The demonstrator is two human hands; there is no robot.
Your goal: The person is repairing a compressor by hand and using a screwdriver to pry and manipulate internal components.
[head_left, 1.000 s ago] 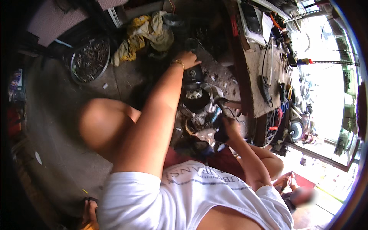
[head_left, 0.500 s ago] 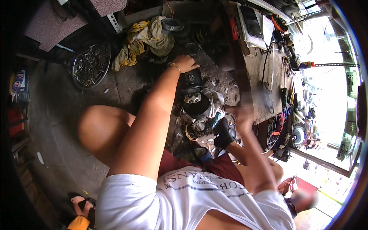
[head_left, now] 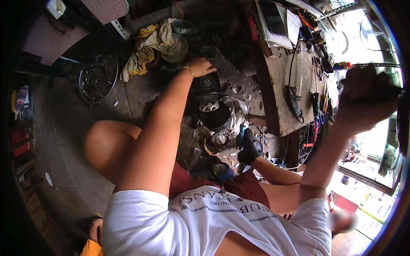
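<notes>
On the floor, left of the wooden bench, the black casing is set. Past the bench, the right hand is held up, fingers curled; whether anything is held cannot be told. The casing is touched by the left hand, fingers loosely extended.

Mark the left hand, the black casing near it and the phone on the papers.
Left hand [head_left: 200,67]: head view, back of the hand.
Black casing [head_left: 208,88]: head view, middle of its dark face.
Phone [head_left: 273,18]: head view, middle of its flat black face.
</notes>
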